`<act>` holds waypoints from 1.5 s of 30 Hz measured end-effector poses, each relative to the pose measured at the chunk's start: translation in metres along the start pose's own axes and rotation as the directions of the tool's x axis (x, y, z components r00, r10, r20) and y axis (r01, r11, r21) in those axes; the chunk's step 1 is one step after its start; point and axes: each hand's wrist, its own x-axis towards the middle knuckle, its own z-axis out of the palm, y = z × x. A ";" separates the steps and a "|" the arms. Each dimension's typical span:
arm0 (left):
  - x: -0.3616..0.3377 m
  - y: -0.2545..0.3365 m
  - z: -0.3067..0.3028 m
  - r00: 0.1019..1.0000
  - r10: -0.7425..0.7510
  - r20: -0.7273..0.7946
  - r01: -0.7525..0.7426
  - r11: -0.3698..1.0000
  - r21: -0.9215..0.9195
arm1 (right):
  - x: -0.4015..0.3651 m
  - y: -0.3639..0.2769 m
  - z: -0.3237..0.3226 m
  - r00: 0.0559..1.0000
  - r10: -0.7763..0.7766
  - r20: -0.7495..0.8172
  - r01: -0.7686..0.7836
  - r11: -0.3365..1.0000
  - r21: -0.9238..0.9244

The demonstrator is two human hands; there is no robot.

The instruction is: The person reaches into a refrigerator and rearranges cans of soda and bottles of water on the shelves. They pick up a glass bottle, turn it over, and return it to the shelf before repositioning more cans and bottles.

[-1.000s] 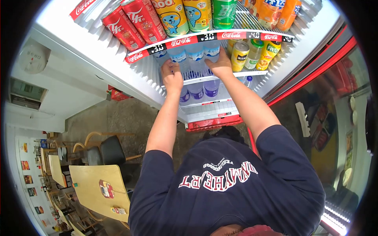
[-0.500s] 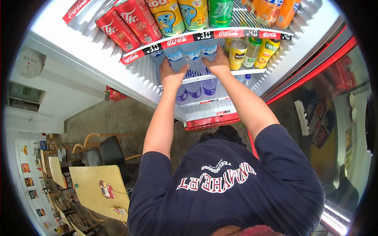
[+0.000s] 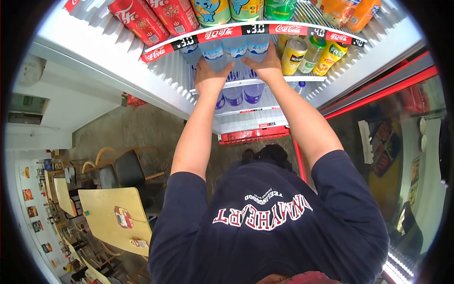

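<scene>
Inside a drinks fridge, a row of clear water bottles with blue-and-white labels stands on the second shelf. My left hand curls round the lower part of a water bottle left of the middle, its thumb across the front. On the right, my right hand wraps the side of another water bottle, thumb pointing inward. Between the two thumbs is a narrow gap, with the middle bottle behind it. The fingertips of both hands are partly hidden by the bottles.
Red cans and yellow cans fill the shelf above, behind a price strip. Right of my hand stands a yellow juice can. Purple-labelled bottles are below. The fridge door is at right; a wooden table at lower left.
The fridge sits higher in the picture as the camera view has shifted. My hands have come slightly closer together, with the thumbs nearer each other over the fronts of the bottles.
</scene>
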 end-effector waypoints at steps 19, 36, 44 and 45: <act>-0.001 -0.011 0.012 0.995 0.054 -0.081 -0.054 0.999 0.000 | -0.002 0.002 0.002 0.998 -0.001 -0.062 0.004 0.999 0.038; 0.001 -0.020 0.019 0.989 0.074 -0.125 -0.071 0.997 0.031 | -0.005 -0.006 -0.004 0.996 0.079 -0.028 -0.082 0.986 -0.143; 0.000 -0.019 0.017 0.991 0.071 -0.115 -0.069 0.997 0.020 | -0.004 -0.001 -0.002 0.998 0.061 -0.034 -0.064 0.994 -0.091; 0.001 -0.018 0.016 0.992 0.068 -0.111 -0.066 0.998 0.020 | -0.003 -0.003 -0.002 0.997 0.069 -0.033 -0.072 0.993 -0.098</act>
